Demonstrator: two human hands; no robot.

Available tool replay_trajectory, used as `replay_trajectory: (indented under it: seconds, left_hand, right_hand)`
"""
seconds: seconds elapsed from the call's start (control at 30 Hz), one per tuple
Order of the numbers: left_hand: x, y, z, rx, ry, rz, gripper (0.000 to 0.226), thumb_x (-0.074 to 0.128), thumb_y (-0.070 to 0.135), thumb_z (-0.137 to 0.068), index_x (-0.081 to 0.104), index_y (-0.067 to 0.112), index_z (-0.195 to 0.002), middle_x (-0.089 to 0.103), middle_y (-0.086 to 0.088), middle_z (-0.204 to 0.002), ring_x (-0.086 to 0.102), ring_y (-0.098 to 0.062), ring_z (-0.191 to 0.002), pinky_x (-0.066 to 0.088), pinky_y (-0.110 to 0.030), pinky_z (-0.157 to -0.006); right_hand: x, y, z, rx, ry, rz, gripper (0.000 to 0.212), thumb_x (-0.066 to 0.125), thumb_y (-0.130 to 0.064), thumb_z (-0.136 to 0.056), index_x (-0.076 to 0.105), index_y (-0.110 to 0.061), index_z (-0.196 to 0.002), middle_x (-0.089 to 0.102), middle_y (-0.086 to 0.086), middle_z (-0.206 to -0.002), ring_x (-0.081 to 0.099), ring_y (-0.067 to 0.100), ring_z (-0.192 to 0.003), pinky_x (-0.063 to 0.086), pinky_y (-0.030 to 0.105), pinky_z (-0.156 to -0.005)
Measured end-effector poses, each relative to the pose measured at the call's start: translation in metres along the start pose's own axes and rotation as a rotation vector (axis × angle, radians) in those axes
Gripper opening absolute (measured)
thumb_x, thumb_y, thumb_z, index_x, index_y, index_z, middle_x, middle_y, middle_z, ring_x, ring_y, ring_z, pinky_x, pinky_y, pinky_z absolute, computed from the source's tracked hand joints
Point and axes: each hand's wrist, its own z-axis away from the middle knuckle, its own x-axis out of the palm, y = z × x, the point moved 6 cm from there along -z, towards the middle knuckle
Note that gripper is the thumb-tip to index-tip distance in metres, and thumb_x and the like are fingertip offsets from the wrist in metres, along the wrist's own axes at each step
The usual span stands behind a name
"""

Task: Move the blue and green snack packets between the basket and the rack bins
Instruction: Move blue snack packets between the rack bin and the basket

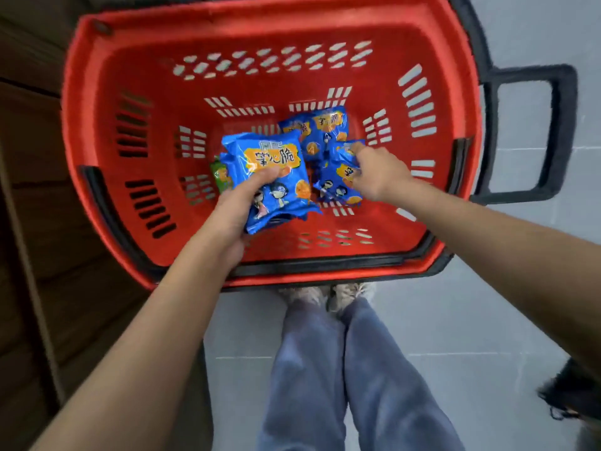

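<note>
Head view, looking down into the red basket (97, 125). The left hand (239, 209) reached inside, its fingers (268, 173) grasping a stack of blue packets (270, 154). The thumb pressed on the printed face and the other fingers were hidden beneath. The stack was raised and tilted above the basket bottom. Just left of these fingers, a green packet (218, 173) lay on the basket bottom, largely covered by the stack.

The right hand (379, 174) was also inside the basket. Its fingers (356, 148) were curled over and pinching the upper part of a single blue packet (335, 190) lying on the basket bottom. Beyond these fingers lay further blue packets (320, 128), overlapping one another and touching the pinched one.

A black handle (527, 135) projected from the basket well to the right of the right fingers. Nearer the viewer than both hands were blue trousers (312, 369) and shoes (344, 294) on a grey tiled floor (487, 304).
</note>
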Motion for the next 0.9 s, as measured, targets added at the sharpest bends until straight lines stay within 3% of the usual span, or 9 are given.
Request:
replay_trajectory:
  seconds: [0.07,0.17,0.27,0.37,0.53,0.67,0.73,0.8,0.9]
  left_hand:
    - [-0.002,-0.007,-0.027,-0.004,-0.023,-0.007,0.025,0.07,0.032,-0.065,0.07,0.018,-0.087,0.075,-0.002,-0.081,0.071,-0.015,-0.068,0.057,-0.027,-0.063]
    - [-0.008,-0.018,-0.06,-0.02,-0.046,0.0,0.011,0.064,0.03,-0.081,0.07,0.02,-0.082,0.075,0.001,-0.077,0.071,-0.012,-0.066,0.057,-0.028,-0.069]
    - [-0.011,-0.026,-0.076,-0.031,-0.063,-0.036,0.017,0.067,0.033,-0.073,0.07,0.021,-0.084,0.075,0.002,-0.079,0.071,-0.011,-0.067,0.055,-0.029,-0.073]
    - [-0.014,-0.03,-0.082,-0.033,-0.055,-0.058,0.04,0.07,0.034,-0.062,0.069,0.018,-0.099,0.074,-0.003,-0.093,0.071,-0.015,-0.075,0.056,-0.027,-0.07]
    - [-0.017,-0.03,-0.085,-0.056,-0.033,-0.117,0.061,0.071,0.04,-0.056,0.068,0.016,-0.112,0.072,-0.007,-0.106,0.07,-0.02,-0.087,0.053,-0.027,-0.071]
    - [-0.013,-0.024,-0.085,-0.059,-0.058,-0.12,0.063,0.071,0.036,-0.061,0.064,0.012,-0.119,0.072,-0.006,-0.106,0.071,-0.014,-0.079,0.052,-0.018,-0.057]
    - [-0.009,-0.022,-0.083,-0.065,-0.08,-0.095,0.051,0.068,0.027,-0.074,0.062,0.009,-0.121,0.071,-0.008,-0.105,0.071,-0.013,-0.075,0.053,-0.018,-0.056]
    - [-0.004,-0.02,-0.082,-0.064,-0.117,-0.068,0.055,0.068,0.027,-0.072,0.06,0.006,-0.122,0.071,-0.011,-0.107,0.072,-0.016,-0.078,0.055,-0.022,-0.06]
    - [0.004,-0.017,-0.085,-0.028,-0.174,-0.122,0.064,0.069,0.041,-0.071,0.058,0.01,-0.125,0.068,-0.011,-0.115,0.069,-0.023,-0.096,0.056,-0.032,-0.081]
  right_hand:
    - [0.022,0.005,-0.024,0.0,-0.054,0.221,0.036,0.048,-0.013,-0.088,0.044,-0.007,-0.123,0.057,0.02,-0.119,0.051,0.037,-0.113,0.036,0.04,-0.088]
    - [0.047,0.021,-0.052,0.08,-0.108,0.331,0.042,0.048,-0.014,-0.088,0.043,-0.009,-0.13,0.051,0.02,-0.129,0.04,0.035,-0.124,0.031,0.043,-0.101]
    - [0.052,0.026,-0.067,0.074,0.03,0.415,0.047,0.052,-0.014,-0.086,0.042,-0.011,-0.132,0.047,0.017,-0.132,0.034,0.034,-0.127,0.031,0.045,-0.101]
    - [0.055,0.031,-0.07,0.097,0.106,0.379,0.052,0.055,-0.009,-0.082,0.041,-0.008,-0.131,0.044,0.018,-0.133,0.034,0.034,-0.126,0.033,0.045,-0.099]
    - [0.046,0.028,-0.06,0.195,0.272,0.114,0.059,0.059,-0.008,-0.079,0.036,-0.008,-0.133,0.039,0.016,-0.135,0.036,0.034,-0.123,0.036,0.042,-0.095]
    - [0.035,0.007,-0.034,0.198,0.424,-0.381,0.037,0.049,-0.005,-0.086,0.051,-0.009,-0.123,0.054,0.009,-0.123,0.048,0.026,-0.114,0.039,0.037,-0.097]
    - [0.039,-0.007,-0.019,0.229,0.376,-0.738,0.018,0.048,-0.013,-0.091,0.062,-0.014,-0.104,0.063,0.0,-0.104,0.056,0.019,-0.1,0.043,0.033,-0.092]
    - [0.048,-0.023,-0.008,0.281,0.218,-1.104,0.017,0.047,-0.022,-0.095,0.062,-0.018,-0.088,0.063,-0.006,-0.085,0.057,0.013,-0.083,0.043,0.029,-0.081]
    - [0.06,-0.042,0.0,0.254,0.009,-1.256,0.021,0.049,-0.033,-0.095,0.063,-0.017,-0.091,0.068,0.01,-0.095,0.064,0.024,-0.09,0.048,0.032,-0.083]
